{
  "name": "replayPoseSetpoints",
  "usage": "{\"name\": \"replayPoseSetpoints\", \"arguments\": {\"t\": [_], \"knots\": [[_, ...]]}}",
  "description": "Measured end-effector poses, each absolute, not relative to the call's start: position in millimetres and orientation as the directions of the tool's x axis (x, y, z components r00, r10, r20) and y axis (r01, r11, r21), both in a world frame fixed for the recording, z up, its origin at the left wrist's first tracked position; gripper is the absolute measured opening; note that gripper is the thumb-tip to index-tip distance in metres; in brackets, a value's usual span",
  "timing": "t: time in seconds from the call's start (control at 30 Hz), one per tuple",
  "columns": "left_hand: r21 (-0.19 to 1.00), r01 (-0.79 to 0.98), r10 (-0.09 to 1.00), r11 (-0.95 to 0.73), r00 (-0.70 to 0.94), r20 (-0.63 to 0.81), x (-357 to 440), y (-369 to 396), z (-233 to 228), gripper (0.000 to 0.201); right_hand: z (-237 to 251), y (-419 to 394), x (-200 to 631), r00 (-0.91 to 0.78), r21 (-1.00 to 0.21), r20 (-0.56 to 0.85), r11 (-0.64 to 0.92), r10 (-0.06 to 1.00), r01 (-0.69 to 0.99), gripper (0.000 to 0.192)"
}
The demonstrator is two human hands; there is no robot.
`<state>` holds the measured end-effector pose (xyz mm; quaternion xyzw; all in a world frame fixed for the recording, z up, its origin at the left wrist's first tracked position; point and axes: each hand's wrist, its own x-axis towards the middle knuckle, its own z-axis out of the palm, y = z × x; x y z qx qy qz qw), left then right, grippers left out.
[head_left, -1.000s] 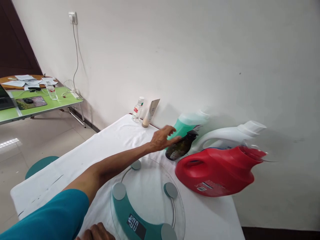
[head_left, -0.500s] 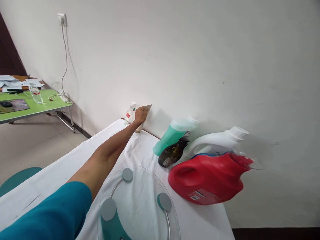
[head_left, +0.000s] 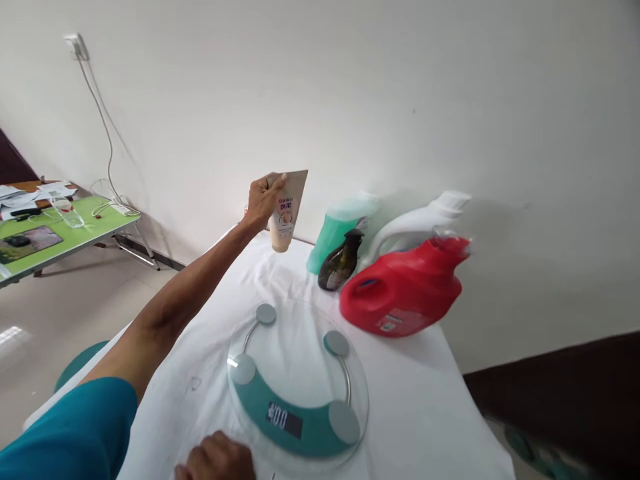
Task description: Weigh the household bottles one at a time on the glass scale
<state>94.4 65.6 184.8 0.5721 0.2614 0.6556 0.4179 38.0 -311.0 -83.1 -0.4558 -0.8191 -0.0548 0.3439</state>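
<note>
— What did your left hand (head_left: pixel 261 200) grip?
— You clasped a flat-crimped beige plastic tube (head_left: pixel 285 212), cap downward, above the white-clothed tabletop (head_left: pixel 420 400), beyond the round glass scale (head_left: pixel 299 382).
— Your right hand (head_left: pixel 217 459)?
— At the scale's near rim; I couldn't tell its grip.

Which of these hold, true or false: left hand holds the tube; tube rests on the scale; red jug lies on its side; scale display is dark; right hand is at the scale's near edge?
1. The left hand holds the tube. True.
2. The tube rests on the scale. False: it is held in the air above the table.
3. The red jug lies on its side. True.
4. The scale display is dark. False: it shows digits.
5. The right hand is at the scale's near edge. True.
</note>
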Motion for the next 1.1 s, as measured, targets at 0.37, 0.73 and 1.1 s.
{"name": "replayPoseSetpoints", "arguments": {"t": [0.37, 0.73, 1.1], "knots": [[0.906, -0.333, 0.886, -0.26, 0.292, 0.361, 98.5, -82.7, 152.6, 0.05, -43.0, -313.8, 58.5, -0.429, -0.359, 0.408, 0.574, 0.806, 0.736, 0.027], [0.916, -0.27, 0.854, -0.295, 0.356, 0.38, 98.3, -120.7, 134.7, 0.054, -34.0, -312.5, 61.4, -0.466, -0.366, 0.351, 0.577, 0.812, 0.73, 0.025], [0.909, -0.239, 0.813, -0.34, 0.411, 0.412, 83.3, -130.9, 127.3, 0.057, -32.3, -312.9, 61.5, -0.469, -0.345, 0.356, 0.58, 0.809, 0.738, 0.024]]}}
